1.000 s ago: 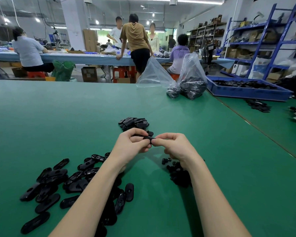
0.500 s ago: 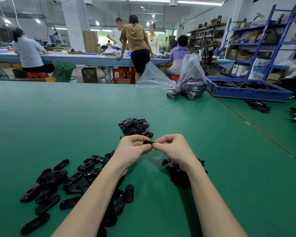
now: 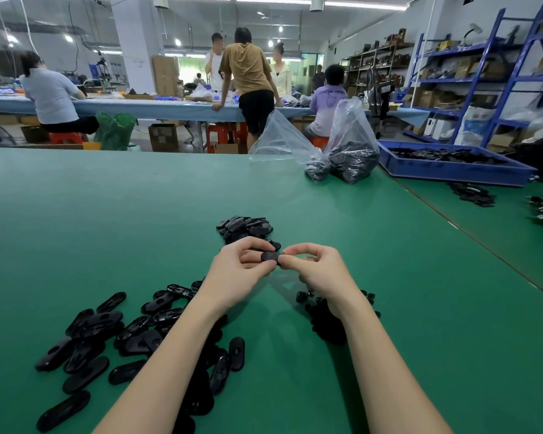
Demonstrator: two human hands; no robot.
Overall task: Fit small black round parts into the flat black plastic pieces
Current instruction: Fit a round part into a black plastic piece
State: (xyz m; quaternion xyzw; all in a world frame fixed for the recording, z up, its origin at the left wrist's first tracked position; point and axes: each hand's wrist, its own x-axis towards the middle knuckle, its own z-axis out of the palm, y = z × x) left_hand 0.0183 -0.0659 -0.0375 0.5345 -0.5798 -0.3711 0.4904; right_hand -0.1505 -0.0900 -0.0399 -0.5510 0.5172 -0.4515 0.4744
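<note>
while both hands meet above the green bench, left hand and right hand each pinch one flat black piece.

Green table: broad bare stretch left and far of centre, open to reach. Near-left blocked by scattered flat oval pieces. Pile of small round parts under right wrist. Stack of flat pieces just beyond the hands. Two plastic bags and blue tray crowd far right.
</note>
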